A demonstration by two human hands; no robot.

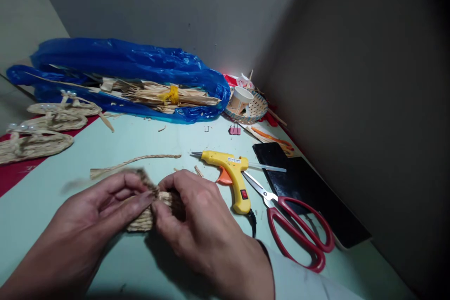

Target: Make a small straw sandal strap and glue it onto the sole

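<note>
Near the bottom centre, a woven straw piece (pixel 140 221) is held between my two hands, above the pale green table. My left hand (pixel 101 211) pinches a short braided strand (pixel 149 181) against its top edge, the thumb pressed on it. My right hand (pixel 200 215) grips the piece from the right, fingers curled round its side, partly hiding it. Just beyond the hands lies a loose braided straw cord (pixel 140 158). A yellow glue gun (pixel 228 161) rests on its side to the right, beside open scissors with red handles (pixel 298 229).
Straw sandals (pixel 38 143) sit at the left. A blue plastic bag (pixel 123 58) holds a straw bundle (pixel 151 93) at the back. Behind the glue gun are a pink binder clip (pixel 235 130) and a basket (pixel 258 108) with a cup (pixel 241 98). Black flat devices (pixel 316 197) lie right.
</note>
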